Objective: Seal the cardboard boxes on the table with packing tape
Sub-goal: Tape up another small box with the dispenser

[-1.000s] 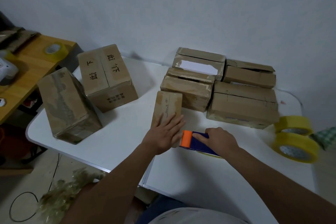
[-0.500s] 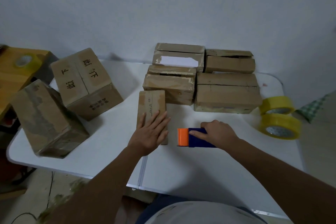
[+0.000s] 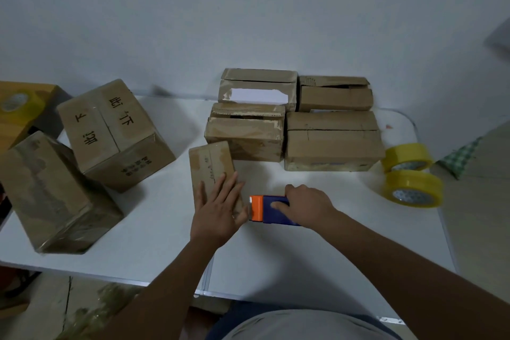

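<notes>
The white surface (image 3: 154, 240) carries two large boxes (image 3: 110, 132) at left and four worn boxes (image 3: 331, 143) stacked by the wall, some flaps ajar, contents unseen. The small box (image 3: 211, 165) lies centre under the flat, open left hand (image 3: 218, 212). The right hand (image 3: 306, 205) grips the blue-orange dispenser (image 3: 265, 208) just beside it. Two yellow rolls (image 3: 412, 188) sit near the right edge.
</notes>
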